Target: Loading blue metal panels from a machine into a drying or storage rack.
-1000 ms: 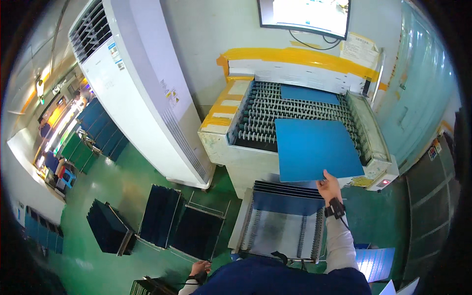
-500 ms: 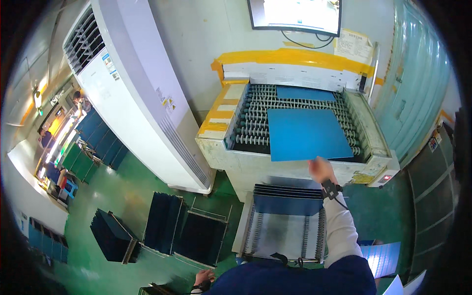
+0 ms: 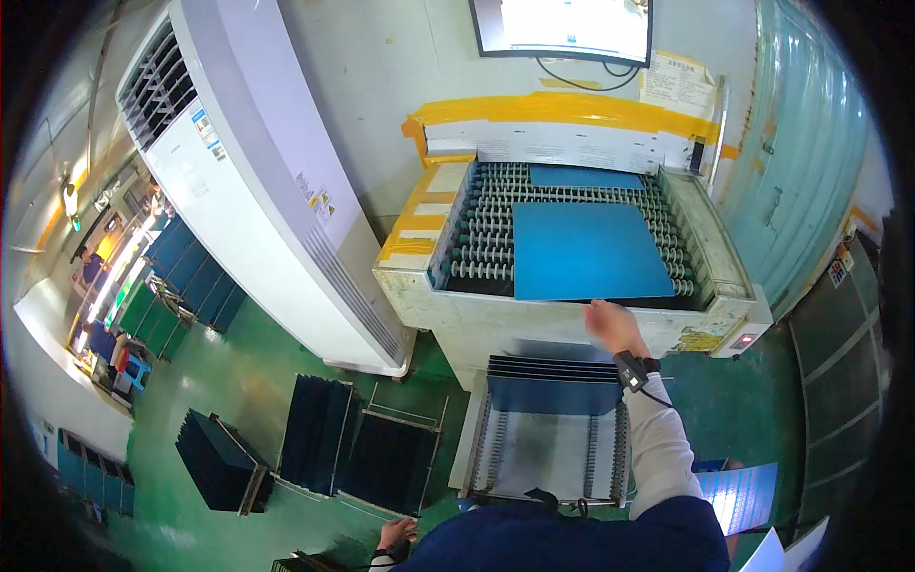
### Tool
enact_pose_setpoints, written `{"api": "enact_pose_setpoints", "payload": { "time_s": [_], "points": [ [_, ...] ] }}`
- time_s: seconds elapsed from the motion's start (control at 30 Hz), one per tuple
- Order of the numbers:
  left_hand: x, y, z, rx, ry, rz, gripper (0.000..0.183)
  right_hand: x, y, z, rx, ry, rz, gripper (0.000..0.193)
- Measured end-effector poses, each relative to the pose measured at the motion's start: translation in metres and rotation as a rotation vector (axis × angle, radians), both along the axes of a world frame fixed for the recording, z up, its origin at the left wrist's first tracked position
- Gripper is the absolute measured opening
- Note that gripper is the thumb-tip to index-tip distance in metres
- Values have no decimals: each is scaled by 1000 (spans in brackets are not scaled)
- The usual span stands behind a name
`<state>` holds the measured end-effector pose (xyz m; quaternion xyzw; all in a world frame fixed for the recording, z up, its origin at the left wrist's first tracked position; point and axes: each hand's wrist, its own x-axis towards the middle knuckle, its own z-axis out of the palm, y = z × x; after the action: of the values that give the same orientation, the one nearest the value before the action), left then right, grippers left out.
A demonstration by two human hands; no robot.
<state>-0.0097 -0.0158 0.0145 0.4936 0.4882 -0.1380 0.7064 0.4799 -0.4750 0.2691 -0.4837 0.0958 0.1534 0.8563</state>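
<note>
A blue rectangular panel (image 3: 591, 253) lies flat on the rows of white rollers of a conveyor machine (image 3: 410, 276). Just short of its front edge is my right hand (image 3: 615, 327), a little blurred, with loosely bent fingers and nothing seen in them. Below that hand stands a slotted rack (image 3: 558, 453), with several dark blue panels (image 3: 553, 393) upright at its far end. My left hand (image 3: 396, 534) hangs low beside my body, its fingers loosely curled and holding nothing visible. A second blue panel (image 3: 586, 178) lies deeper in the machine, partly under the rear cover.
Racks packed with dark panels (image 3: 319, 434) stand on the green floor to the left. A tall white air conditioner (image 3: 276, 210) rises beside the machine. Loose panels (image 3: 739, 496) lean at lower right. A screen (image 3: 567, 29) hangs on the wall. People work at a far-left bench.
My right hand has drawn slightly back from the panel's front edge, leaving a small gap. The panel stays on the rollers. My left hand remains low by my side.
</note>
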Motion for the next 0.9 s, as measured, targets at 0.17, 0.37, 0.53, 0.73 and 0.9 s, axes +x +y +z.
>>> {"api": "enact_pose_setpoints", "payload": {
  "time_s": [0.17, 0.37, 0.53, 0.73, 0.9],
  "points": [
    [-6, -1, -7, 17, 16, 17, 21, -19, 10, 1, -239, -55, 76, 23],
    [-7, -8, -10, 13, 19, 32, 21, -58, 18, -60, -864, -235, 161, 17],
    [-1, -16, 3, 88, 48, -50, 20, -88, 18, -95, -1426, -728, 78, 10],
    [3, -12, 0, -7, 45, 2, 23, -117, 28, -86, -1521, -870, 54, 22],
    [6, -11, -10, 0, 41, -30, 22, -133, 31, -90, -1576, -932, 56, 26]
  ]
}}
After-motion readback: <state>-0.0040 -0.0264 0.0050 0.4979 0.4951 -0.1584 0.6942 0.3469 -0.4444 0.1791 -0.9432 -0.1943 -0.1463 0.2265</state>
